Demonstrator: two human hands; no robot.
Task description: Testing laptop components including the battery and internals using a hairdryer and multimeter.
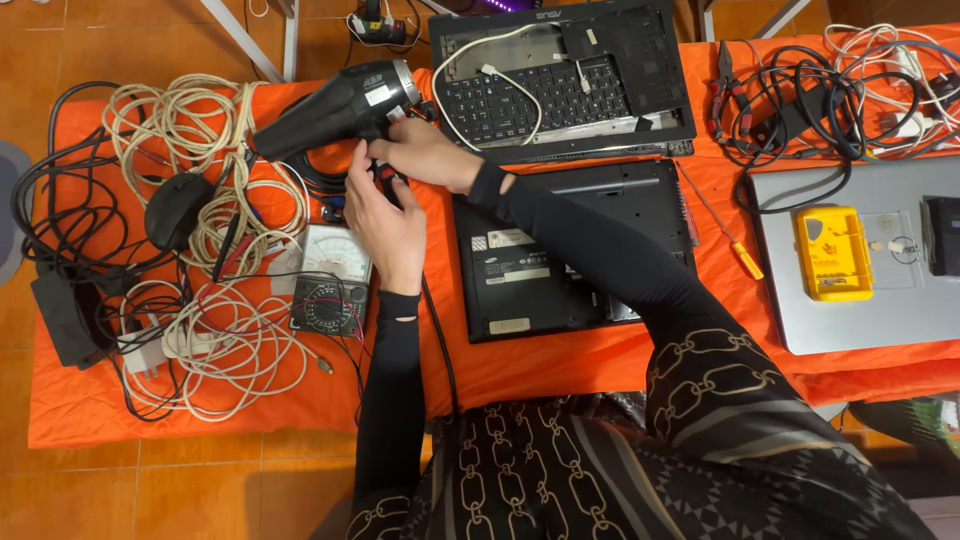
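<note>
Orange cloth table (560, 365) runs nearly full width, front edge close to the person's torso, tiled floor showing left and below; very little bare cloth, only a strip along the front edge and a gap between the two middle laptops and the grey one. Left third packed with white cable coils (215, 300) and black cords, a black mouse (178, 208) among them, analog multimeter (333, 282) just left of the left wrist. Left hand (385, 225) comes up from below, forearm nearly vertical in black sleeve, fingers curled round the handle of the black hair dryer (335, 108), gripping it. Right hand (425, 150) reaches in from the right, forearm crossing over the closed black laptop (570, 250), fingers pinched at the handle base just under the dryer body, touching the left hand's fingertips; whether it grips a tool there cannot be told. Dryer is lifted above the cloth, tilted, nozzle pointing left-down, back end toward the opened laptop with exposed keyboard (560, 80). Right of that: orange-handled screwdriver (735, 250), pliers (728, 95), tangled cords, and a grey laptop (870, 260) with a yellow bit case (833, 253) on top.
</note>
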